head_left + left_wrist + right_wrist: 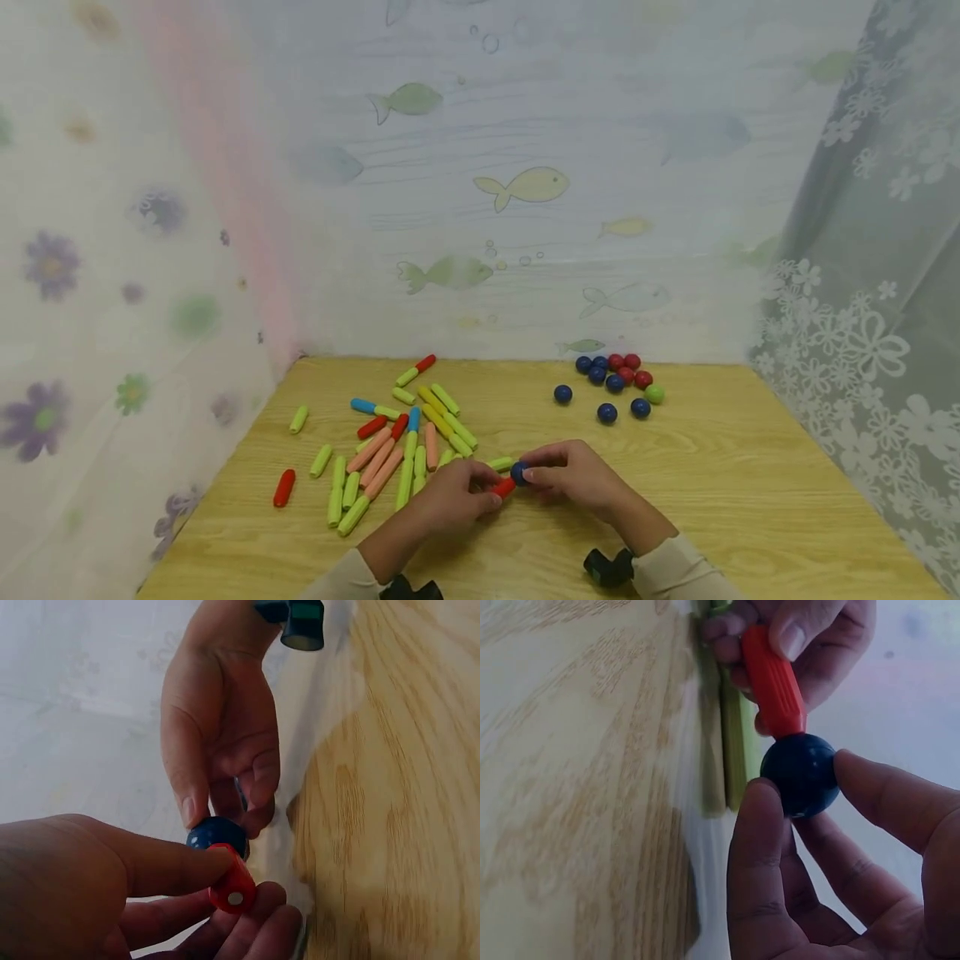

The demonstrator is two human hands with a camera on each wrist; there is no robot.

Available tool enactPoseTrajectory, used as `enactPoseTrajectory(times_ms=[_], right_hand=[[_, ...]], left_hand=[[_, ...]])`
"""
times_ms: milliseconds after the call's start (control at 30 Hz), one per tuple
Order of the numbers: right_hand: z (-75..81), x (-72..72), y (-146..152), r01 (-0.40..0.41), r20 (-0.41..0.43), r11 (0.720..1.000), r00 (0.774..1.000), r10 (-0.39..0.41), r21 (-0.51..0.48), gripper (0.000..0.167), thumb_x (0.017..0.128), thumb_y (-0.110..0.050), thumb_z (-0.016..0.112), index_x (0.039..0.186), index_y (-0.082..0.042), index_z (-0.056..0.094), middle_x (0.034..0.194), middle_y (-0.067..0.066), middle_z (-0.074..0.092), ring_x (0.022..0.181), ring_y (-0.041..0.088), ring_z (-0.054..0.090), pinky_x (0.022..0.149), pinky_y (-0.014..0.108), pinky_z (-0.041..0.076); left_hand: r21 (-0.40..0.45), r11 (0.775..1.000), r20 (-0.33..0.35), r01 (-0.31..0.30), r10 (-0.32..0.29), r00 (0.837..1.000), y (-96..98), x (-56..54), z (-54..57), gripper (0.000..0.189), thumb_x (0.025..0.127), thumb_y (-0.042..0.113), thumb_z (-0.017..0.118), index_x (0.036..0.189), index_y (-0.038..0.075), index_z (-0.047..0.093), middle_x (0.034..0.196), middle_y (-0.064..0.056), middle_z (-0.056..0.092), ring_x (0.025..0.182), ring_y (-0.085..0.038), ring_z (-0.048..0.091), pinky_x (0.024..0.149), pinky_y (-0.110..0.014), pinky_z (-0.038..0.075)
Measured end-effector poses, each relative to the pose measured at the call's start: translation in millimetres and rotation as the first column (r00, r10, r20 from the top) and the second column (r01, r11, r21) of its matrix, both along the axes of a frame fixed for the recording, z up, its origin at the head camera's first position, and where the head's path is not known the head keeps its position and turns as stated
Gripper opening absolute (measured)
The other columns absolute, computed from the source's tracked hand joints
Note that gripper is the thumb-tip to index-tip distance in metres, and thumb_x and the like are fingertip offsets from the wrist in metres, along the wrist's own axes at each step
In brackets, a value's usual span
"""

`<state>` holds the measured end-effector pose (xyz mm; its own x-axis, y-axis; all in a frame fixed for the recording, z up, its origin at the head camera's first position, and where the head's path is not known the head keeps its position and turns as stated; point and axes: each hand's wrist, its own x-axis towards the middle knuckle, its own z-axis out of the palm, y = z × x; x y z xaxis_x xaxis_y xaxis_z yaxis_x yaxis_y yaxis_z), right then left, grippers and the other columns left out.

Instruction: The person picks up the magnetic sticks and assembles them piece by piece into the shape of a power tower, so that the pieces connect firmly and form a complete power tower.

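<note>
Red stick (505, 487) and blue ball (520, 474) meet between two hands

Nearest, the pale sleeves (682, 571) run off the lower edge, which also cuts off the black gadget (411, 590) at the left wrist; the one at the right wrist shows more fully. The left hand (453, 500) pinches the red stick between thumb and fingers, above the front of the table (712, 450). The right hand (576, 478) has its fingertips closed around the blue ball. From the head, fingers cover much of both pieces; the right wrist view shows them better, the stick's narrowed end against the ball. Whether it sits in a hole there cannot be seen. The left wrist view shows a pale dot on the stick's other end, with the thumb across its side.

Just behind the hands, a green stick (499, 463) disappears partly behind the right fingers, and others are half covered by the left hand. To the left lie more green sticks, peach sticks (383, 472) and a lone red one, some overlapping, so joined and merely touching pieces are hard to tell apart.

Farther back on the right are loose blue balls, dark red balls (642, 380), partly hiding one another, and a green ball (655, 394). Beyond hangs a fish-patterned cloth (525, 275), several of its fish faint and blurred.
</note>
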<state>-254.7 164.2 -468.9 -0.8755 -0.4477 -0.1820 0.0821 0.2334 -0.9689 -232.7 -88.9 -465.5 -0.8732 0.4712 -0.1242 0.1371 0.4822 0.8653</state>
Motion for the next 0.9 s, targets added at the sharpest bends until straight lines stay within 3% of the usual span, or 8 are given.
enactPoseTrajectory(times_ms=[300,633,900], right_hand=[[3.5,0.8,-3.1,-0.072,-0.013,0.997,0.997,0.072,-0.001,0.032,0.099,-0.025,0.073,0.122,-0.004,0.075,0.115,0.010,0.075,0.097,0.025,0.074,0.080,0.037,0.063],[3.0,2.4,-16.5,-0.139,-0.030,0.990,0.990,0.140,0.010,0.028,0.097,-0.024,0.074,0.118,-0.005,0.078,0.116,0.010,0.076,0.095,0.022,0.075,0.078,0.034,0.062],[0.2,-0.3,-24.6,-0.183,-0.020,0.983,0.983,0.183,0.020,0.025,0.098,-0.023,0.073,0.117,-0.008,0.079,0.115,0.009,0.077,0.097,0.021,0.075,0.081,0.035,0.063]], left_hand=[[0.138,0.990,0.196,-0.015,-0.013,0.980,2.7,4.6,-0.1,0.042,0.093,0.012,0.077,0.131,0.002,0.062,0.098,-0.007,0.072,0.071,-0.023,0.072,0.062,-0.036,0.059],[0.237,0.968,0.302,-0.076,0.000,0.953,1.7,16.1,-0.1,0.043,0.098,0.018,0.073,0.134,0.002,0.053,0.102,-0.012,0.070,0.078,-0.022,0.074,0.065,-0.037,0.063],[0.233,0.965,0.315,-0.123,0.044,0.948,-4.0,18.0,-9.3,0.036,0.100,0.021,0.071,0.129,0.005,0.056,0.099,-0.010,0.073,0.074,-0.021,0.074,0.063,-0.035,0.063]])
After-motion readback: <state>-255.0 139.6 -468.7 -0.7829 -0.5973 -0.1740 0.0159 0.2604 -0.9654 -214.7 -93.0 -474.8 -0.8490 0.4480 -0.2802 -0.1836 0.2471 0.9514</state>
